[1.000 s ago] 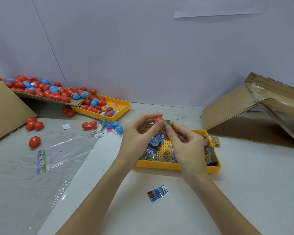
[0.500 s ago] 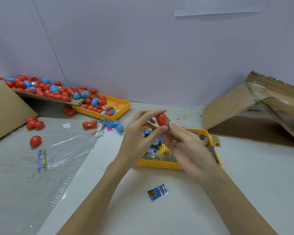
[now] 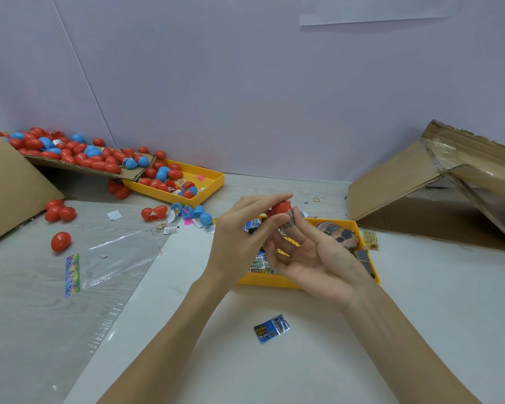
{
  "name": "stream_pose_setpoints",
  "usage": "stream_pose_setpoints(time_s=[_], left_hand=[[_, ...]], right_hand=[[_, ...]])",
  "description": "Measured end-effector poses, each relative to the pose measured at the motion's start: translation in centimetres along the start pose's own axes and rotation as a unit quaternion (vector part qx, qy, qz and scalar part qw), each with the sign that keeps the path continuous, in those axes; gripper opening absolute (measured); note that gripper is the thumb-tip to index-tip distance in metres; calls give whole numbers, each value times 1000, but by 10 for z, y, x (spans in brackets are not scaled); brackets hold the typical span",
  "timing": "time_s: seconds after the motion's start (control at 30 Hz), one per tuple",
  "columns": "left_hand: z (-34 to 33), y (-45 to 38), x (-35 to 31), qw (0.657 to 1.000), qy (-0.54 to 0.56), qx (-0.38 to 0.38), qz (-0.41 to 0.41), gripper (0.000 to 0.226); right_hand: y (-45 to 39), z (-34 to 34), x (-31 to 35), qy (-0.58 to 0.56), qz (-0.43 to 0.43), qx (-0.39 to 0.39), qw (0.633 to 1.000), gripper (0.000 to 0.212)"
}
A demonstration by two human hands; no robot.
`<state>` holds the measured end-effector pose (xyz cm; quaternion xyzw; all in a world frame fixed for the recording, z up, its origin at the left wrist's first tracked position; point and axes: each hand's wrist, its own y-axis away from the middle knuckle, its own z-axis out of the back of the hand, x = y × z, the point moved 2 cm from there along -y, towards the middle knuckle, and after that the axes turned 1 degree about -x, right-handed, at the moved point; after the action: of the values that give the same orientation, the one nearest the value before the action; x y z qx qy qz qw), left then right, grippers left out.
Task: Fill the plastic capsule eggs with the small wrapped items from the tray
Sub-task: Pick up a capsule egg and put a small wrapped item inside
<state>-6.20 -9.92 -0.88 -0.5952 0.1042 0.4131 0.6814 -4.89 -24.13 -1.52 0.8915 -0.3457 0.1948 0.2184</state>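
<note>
Two hands meet above the near yellow tray. The left hand pinches a red capsule egg between thumb and forefinger, its fingers curled round the shell. The right hand lies palm up just below and to the right of the egg, its fingers bent upward and pressing a small wrapped item (silvery, with a printed pattern) against the underside of the egg. Whether that item is already partly inside the shell cannot be told.

Beneath both sets of fingers the tray holds more wrapped items, blue-printed ones under the left fingers and dark ones to the right of the right fingers. One blue wrapped packet lies alone on the worktop, nearer the person than the fingers, between the two forearms.

Well to the left of the left fingers and farther away, a second yellow tray carries red and blue eggs, and a cardboard flap beyond it is heaped with many more eggs. A single red egg and a clear plastic bag lie on the worktop far left of the fingers. A cardboard box lies tipped on its side, well to the right of the right fingers.
</note>
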Motion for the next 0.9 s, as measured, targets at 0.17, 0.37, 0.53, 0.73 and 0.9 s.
stream_pose_setpoints(time_s=[0.17,0.37,0.53,0.73,0.9], left_hand=[[-3,2,3,999,29,-16,11,27],[-8,3,-1,998,43,-36,40,25],[-4,1,4,994,62,-11,93,28],[2,-1,13,990,65,95,86,37],[5,1,15,990,55,89,90,42]], right_hand=[[0,-1,0,-18,0,-1,1000,40],[-1,-2,-1,3,23,-13,1000,45],[-2,2,4,46,70,-22,996,26],[-4,13,8,189,150,-63,968,28],[-2,13,8,311,207,-83,924,36]])
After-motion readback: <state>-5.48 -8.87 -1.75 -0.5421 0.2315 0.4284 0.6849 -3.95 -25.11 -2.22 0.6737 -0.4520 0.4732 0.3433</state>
